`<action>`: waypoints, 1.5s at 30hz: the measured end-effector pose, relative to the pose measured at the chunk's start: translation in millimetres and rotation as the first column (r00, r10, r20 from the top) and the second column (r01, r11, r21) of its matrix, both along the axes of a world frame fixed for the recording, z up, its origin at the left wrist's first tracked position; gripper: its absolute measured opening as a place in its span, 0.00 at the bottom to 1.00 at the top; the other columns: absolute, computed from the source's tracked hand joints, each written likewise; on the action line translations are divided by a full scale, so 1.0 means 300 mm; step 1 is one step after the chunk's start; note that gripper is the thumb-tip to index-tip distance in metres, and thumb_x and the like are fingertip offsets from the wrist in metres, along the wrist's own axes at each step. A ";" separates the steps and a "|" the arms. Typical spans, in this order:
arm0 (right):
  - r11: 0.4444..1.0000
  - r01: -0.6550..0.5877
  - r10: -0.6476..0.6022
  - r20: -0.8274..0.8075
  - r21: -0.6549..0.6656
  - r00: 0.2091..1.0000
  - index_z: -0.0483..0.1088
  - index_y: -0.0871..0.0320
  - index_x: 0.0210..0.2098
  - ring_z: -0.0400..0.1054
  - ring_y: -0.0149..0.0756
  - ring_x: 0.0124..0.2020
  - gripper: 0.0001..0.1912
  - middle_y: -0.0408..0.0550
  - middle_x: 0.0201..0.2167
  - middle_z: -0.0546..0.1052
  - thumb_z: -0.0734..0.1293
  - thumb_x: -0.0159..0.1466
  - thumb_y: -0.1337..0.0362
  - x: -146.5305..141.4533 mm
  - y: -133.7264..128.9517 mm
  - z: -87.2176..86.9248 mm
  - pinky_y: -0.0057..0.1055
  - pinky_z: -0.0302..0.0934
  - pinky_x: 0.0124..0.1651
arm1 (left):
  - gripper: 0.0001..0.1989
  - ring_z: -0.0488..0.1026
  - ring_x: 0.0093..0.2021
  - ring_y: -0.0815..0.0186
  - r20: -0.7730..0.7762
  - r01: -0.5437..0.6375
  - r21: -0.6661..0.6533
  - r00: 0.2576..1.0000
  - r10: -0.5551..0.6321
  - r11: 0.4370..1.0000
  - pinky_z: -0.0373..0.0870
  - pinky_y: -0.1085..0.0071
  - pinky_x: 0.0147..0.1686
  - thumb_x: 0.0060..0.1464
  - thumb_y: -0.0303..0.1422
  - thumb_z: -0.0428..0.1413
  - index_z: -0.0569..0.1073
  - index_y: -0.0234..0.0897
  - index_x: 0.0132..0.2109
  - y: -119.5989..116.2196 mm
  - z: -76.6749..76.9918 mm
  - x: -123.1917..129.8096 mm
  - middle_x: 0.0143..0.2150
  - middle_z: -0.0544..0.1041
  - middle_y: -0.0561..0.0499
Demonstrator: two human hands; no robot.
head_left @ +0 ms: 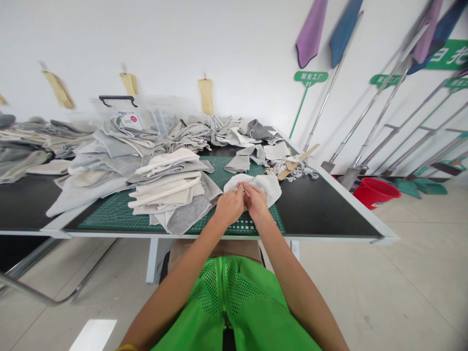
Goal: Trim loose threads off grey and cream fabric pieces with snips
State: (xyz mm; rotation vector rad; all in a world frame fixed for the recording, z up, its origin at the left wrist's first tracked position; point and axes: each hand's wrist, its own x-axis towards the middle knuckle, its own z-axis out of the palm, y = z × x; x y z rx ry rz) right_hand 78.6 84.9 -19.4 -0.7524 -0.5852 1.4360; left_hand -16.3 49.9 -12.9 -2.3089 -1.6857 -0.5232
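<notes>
A pale grey-white cloth piece (pixel 271 189) with rounded ends lies on the green cutting mat (pixel 106 214) near the table's front edge. My left hand (pixel 231 204) and my right hand (pixel 257 201) meet over its middle, fingertips closed and pinching it. Whether a smaller item sits between the fingertips is hidden. To the left of my hands stands a stack of folded cream and grey cloths (pixel 168 187). Smaller grey cloth pieces (pixel 243 158) lie just beyond the one I hold.
A big heap of grey cloths (pixel 106 161) covers the left, with a clear plastic box (pixel 120 109) behind. Scraps (pixel 305 171) and a wooden strip (pixel 288 169) lie at the right. A red bucket (pixel 376 191) stands on the floor beyond the table's right edge.
</notes>
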 end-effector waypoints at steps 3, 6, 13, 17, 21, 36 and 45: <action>1.000 -0.001 0.001 -0.010 0.012 1.000 0.75 0.63 0.26 0.72 0.30 0.26 0.09 0.48 0.26 0.79 0.75 0.46 0.66 0.000 -0.003 0.003 0.22 0.66 0.28 | 0.23 0.74 0.39 0.58 -0.002 -0.004 0.011 1.000 0.004 1.000 0.68 0.66 0.35 0.63 0.33 0.37 0.54 0.31 0.63 0.001 -0.003 -0.001 0.39 0.75 0.41; 1.000 0.015 -0.015 -0.008 0.001 1.000 0.75 0.63 0.27 0.71 0.29 0.24 0.09 0.47 0.24 0.79 0.75 0.45 0.67 0.000 -0.002 0.005 0.22 0.66 0.26 | 0.23 0.74 0.39 0.59 -0.014 0.013 0.023 1.000 -0.012 1.000 0.68 0.67 0.35 0.63 0.32 0.38 0.53 0.31 0.63 0.000 -0.002 -0.003 0.39 0.75 0.42; 1.000 0.017 -0.017 0.036 0.004 0.999 0.75 0.62 0.26 0.71 0.31 0.25 0.11 0.49 0.27 0.80 0.75 0.45 0.64 0.000 0.001 -0.001 0.23 0.66 0.26 | 0.23 0.74 0.39 0.59 -0.017 -0.008 0.009 1.000 0.008 1.000 0.68 0.67 0.36 0.63 0.32 0.38 0.54 0.30 0.62 -0.001 0.003 0.000 0.39 0.75 0.41; 1.000 0.018 -0.018 0.011 0.000 1.000 0.75 0.61 0.28 0.73 0.33 0.27 0.11 0.49 0.28 0.80 0.75 0.45 0.65 -0.001 0.000 0.001 0.24 0.67 0.27 | 0.23 0.74 0.39 0.59 -0.008 0.008 0.007 1.000 -0.008 1.000 0.68 0.67 0.35 0.63 0.32 0.37 0.53 0.31 0.63 -0.001 0.004 0.000 0.39 0.75 0.42; 1.000 -0.001 0.001 -0.001 0.021 1.000 0.75 0.62 0.27 0.73 0.34 0.29 0.10 0.49 0.29 0.80 0.75 0.45 0.65 0.000 0.001 0.001 0.24 0.68 0.28 | 0.23 0.74 0.39 0.58 0.001 -0.003 0.001 1.000 0.003 1.000 0.68 0.67 0.35 0.63 0.32 0.38 0.54 0.31 0.63 -0.002 0.003 -0.001 0.39 0.75 0.41; 1.000 0.007 -0.007 -0.009 -0.015 1.000 0.74 0.62 0.26 0.72 0.32 0.26 0.09 0.48 0.26 0.80 0.75 0.45 0.67 -0.001 -0.004 0.008 0.23 0.66 0.25 | 0.23 0.74 0.38 0.59 -0.014 0.003 0.030 1.000 -0.003 1.000 0.67 0.68 0.34 0.63 0.33 0.38 0.53 0.31 0.63 0.000 -0.002 0.000 0.38 0.75 0.42; 1.000 -0.002 0.001 -0.036 -0.021 0.999 0.75 0.62 0.27 0.70 0.28 0.23 0.10 0.47 0.26 0.79 0.75 0.44 0.68 0.000 0.002 -0.001 0.21 0.64 0.24 | 0.23 0.74 0.37 0.59 -0.025 0.009 0.045 1.000 -0.007 0.999 0.68 0.67 0.33 0.63 0.33 0.38 0.53 0.31 0.63 0.002 -0.005 0.000 0.38 0.75 0.42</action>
